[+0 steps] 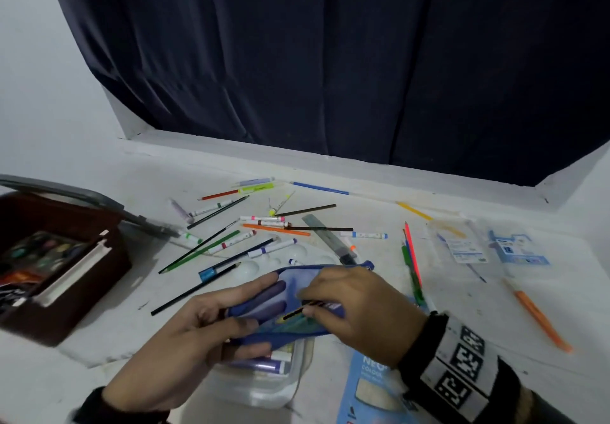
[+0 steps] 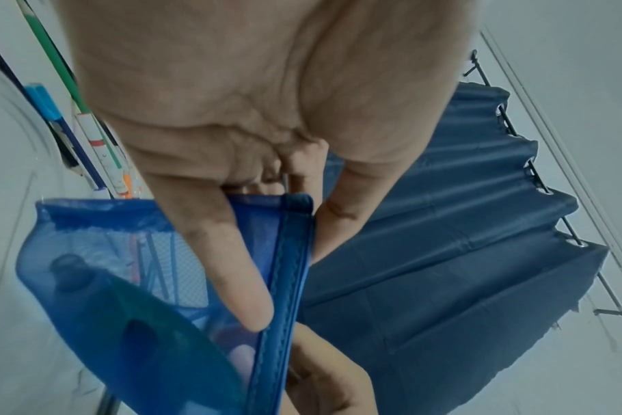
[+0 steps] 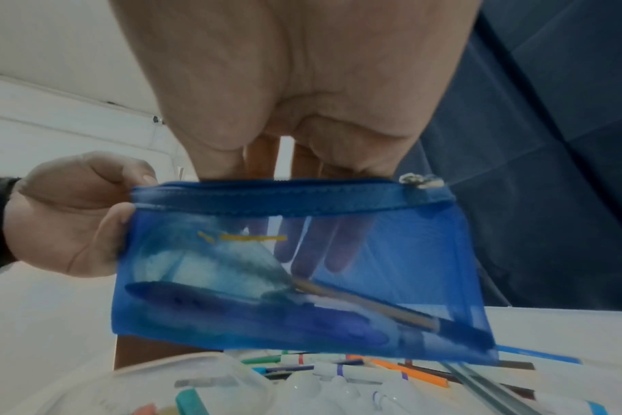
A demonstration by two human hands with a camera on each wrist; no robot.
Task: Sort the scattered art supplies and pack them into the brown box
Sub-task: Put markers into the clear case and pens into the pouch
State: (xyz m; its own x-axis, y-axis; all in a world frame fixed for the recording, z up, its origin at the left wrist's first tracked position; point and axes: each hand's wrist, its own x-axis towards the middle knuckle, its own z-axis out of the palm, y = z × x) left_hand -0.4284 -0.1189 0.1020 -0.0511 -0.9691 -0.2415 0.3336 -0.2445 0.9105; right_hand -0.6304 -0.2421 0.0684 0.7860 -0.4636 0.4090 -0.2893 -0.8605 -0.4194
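At lower centre, the left hand (image 1: 185,334) grips one end of the blue mesh pouch (image 1: 290,305) while the right hand (image 1: 350,305), fingers inside its mouth, holds it open. Filling it seems underway; next, gather the scattered pencils and markers (image 1: 251,235) beyond, then carry it to the brown box (image 1: 82,278) at left.

Both hands are bare. The right hand (image 1: 355,305) has a black wrist strap (image 1: 425,341) and a white band (image 1: 462,367) printed with black square codes; the left hand (image 1: 185,341) has a dark cuff (image 1: 92,407).

You are working in soft, even, cool light; the brown rectangular box (image 1: 62,268) is blurring at the edge, and both wrist views are bending straight lines.
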